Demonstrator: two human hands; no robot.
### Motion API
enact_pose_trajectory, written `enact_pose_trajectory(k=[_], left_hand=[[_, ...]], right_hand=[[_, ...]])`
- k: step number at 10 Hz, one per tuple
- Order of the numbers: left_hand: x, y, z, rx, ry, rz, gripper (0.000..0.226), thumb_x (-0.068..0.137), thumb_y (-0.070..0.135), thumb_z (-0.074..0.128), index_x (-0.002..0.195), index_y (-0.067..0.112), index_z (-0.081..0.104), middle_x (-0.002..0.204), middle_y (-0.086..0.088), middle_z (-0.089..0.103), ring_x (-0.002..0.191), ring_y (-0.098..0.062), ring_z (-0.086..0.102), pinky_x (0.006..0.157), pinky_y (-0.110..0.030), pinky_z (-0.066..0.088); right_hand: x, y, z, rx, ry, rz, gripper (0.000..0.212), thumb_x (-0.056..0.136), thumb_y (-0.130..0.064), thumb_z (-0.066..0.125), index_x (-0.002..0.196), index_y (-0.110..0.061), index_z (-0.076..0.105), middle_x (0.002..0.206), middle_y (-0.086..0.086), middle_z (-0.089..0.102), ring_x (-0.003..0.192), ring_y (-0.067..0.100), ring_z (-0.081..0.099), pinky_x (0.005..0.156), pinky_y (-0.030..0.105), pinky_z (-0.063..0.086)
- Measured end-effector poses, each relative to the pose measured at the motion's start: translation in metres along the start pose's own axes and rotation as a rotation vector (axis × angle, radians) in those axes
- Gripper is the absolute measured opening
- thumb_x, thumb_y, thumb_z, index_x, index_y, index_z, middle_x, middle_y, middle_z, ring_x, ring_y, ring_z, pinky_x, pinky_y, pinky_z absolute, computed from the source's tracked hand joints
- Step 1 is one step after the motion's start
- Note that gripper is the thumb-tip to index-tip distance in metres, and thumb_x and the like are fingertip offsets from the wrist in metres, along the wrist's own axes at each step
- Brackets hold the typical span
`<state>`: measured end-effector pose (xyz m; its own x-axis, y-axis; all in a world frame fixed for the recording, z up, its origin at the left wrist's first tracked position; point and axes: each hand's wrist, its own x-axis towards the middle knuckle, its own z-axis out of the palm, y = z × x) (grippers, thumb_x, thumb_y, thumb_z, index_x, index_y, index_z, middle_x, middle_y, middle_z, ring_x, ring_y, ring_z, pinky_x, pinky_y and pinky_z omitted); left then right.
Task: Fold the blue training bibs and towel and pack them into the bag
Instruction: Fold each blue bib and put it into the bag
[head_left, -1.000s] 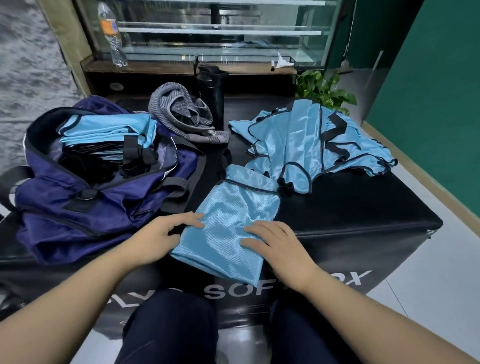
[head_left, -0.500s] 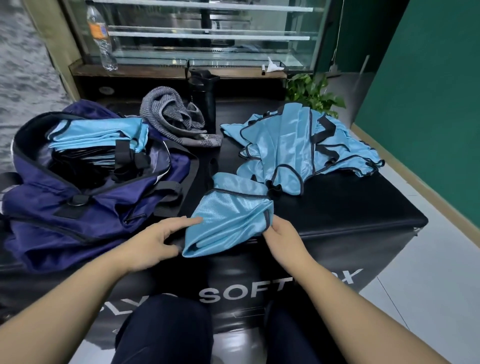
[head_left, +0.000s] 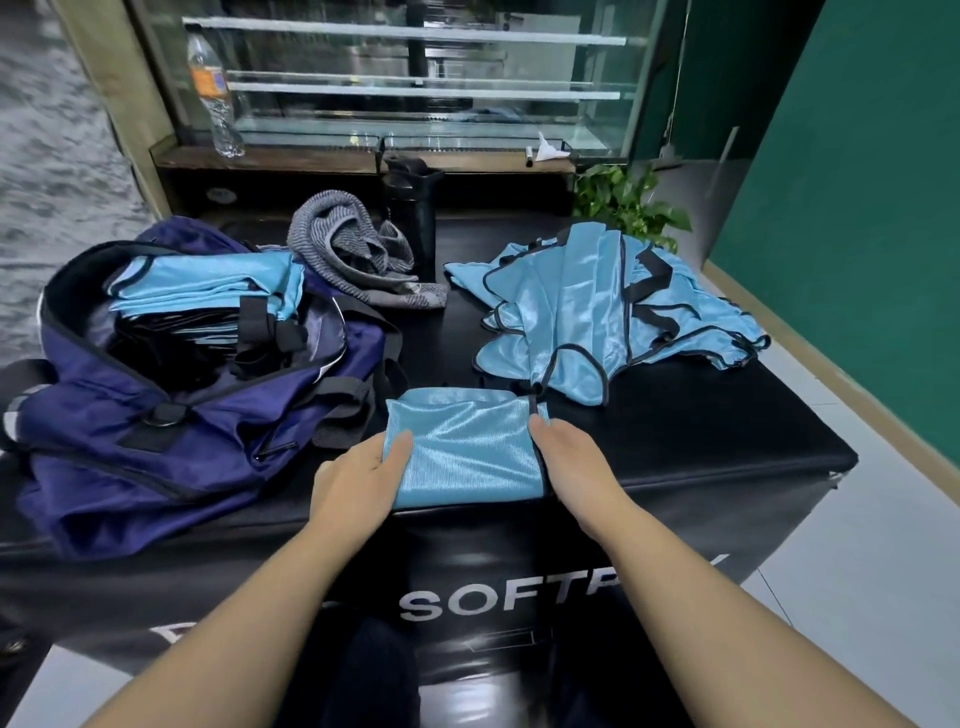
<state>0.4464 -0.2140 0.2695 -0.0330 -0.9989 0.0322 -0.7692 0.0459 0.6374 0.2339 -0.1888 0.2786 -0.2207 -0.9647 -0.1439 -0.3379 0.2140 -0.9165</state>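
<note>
A folded blue bib (head_left: 467, 452) lies at the near edge of the black soft box (head_left: 701, 447) — the left hand (head_left: 358, 483) grips its left edge, thumb on top, while the right hand (head_left: 576, 462) holds its right edge (fingers tucked underneath). The navy bag (head_left: 171, 431) sits open just left, folded bibs inside; an unfolded pile (head_left: 597, 317) lies behind.

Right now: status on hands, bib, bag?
Left hand and right hand grip folded bib. Bag open, bibs inside. Path clear.
</note>
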Motion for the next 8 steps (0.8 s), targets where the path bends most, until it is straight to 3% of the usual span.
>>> enact_pose_trajectory(k=[1,3,4,5,6,7,8], left_hand=[[0.002,-0.001,0.002,0.010,0.022,-0.037,0.043,0.100,0.046,0.028,0.109,0.022,0.063,0.103,0.000,0.068,0.101,-0.027,0.058,0.086,-0.034,0.037],[0.010,0.000,0.005,0.073,0.022,-0.099,0.047,0.100,0.045,0.023,0.102,0.016,0.059,0.097,-0.002,0.066,0.095,-0.027,0.058,0.083,-0.035,0.040],[0.019,0.005,0.002,0.128,-0.028,-0.163,0.043,0.101,0.044,0.024,0.107,0.019,0.058,0.104,-0.002,0.064,0.098,-0.027,0.057,0.079,-0.031,0.037],[0.030,0.006,0.000,0.148,-0.091,-0.251,0.039,0.096,0.049,0.034,0.096,0.016,0.053,0.096,-0.003,0.064,0.093,-0.028,0.059,0.075,-0.032,0.039],[0.040,0.008,-0.004,0.107,-0.133,-0.369,0.042,0.090,0.053,0.046,0.100,0.012,0.050,0.094,-0.004,0.061,0.094,-0.027,0.058,0.075,-0.032,0.039],[0.046,0.018,-0.007,0.053,-0.173,-0.456,0.042,0.087,0.048,0.053,0.102,0.010,0.055,0.095,-0.005,0.060,0.093,-0.028,0.058,0.075,-0.030,0.041],[0.047,0.025,-0.012,-0.022,-0.205,-0.512,0.036,0.085,0.043,0.057,0.099,0.010,0.057,0.098,-0.006,0.063,0.089,-0.028,0.058,0.074,-0.030,0.042]], right_hand=[[0.008,-0.001,0.005,-0.058,0.029,-0.036,0.046,0.100,-0.037,0.036,0.092,0.005,0.052,0.086,0.008,0.054,0.078,0.017,0.048,0.068,0.031,0.037],[0.023,-0.005,0.010,-0.164,0.031,0.026,0.040,0.101,-0.034,0.037,0.067,-0.014,0.033,0.067,-0.001,0.037,0.061,0.013,0.035,0.057,0.029,0.027],[0.035,-0.014,0.011,-0.267,-0.037,0.119,0.043,0.101,-0.033,0.037,0.062,-0.015,0.030,0.065,-0.001,0.036,0.058,0.013,0.033,0.052,0.027,0.025],[0.047,-0.021,0.011,-0.350,-0.106,0.200,0.044,0.101,-0.031,0.039,0.061,-0.016,0.032,0.065,-0.001,0.036,0.056,0.011,0.033,0.051,0.024,0.025],[0.055,-0.027,0.012,-0.434,-0.139,0.284,0.041,0.100,-0.033,0.041,0.063,-0.018,0.035,0.066,-0.001,0.038,0.056,0.011,0.034,0.065,0.027,0.035],[0.059,-0.031,0.013,-0.478,-0.133,0.321,0.039,0.100,-0.032,0.040,0.064,-0.017,0.037,0.067,-0.001,0.038,0.064,0.017,0.042,0.074,0.027,0.034],[0.055,-0.037,0.011,-0.525,-0.149,0.342,0.031,0.102,-0.028,0.036,0.092,-0.008,0.057,0.080,0.005,0.050,0.089,0.023,0.047,0.078,0.028,0.037]])
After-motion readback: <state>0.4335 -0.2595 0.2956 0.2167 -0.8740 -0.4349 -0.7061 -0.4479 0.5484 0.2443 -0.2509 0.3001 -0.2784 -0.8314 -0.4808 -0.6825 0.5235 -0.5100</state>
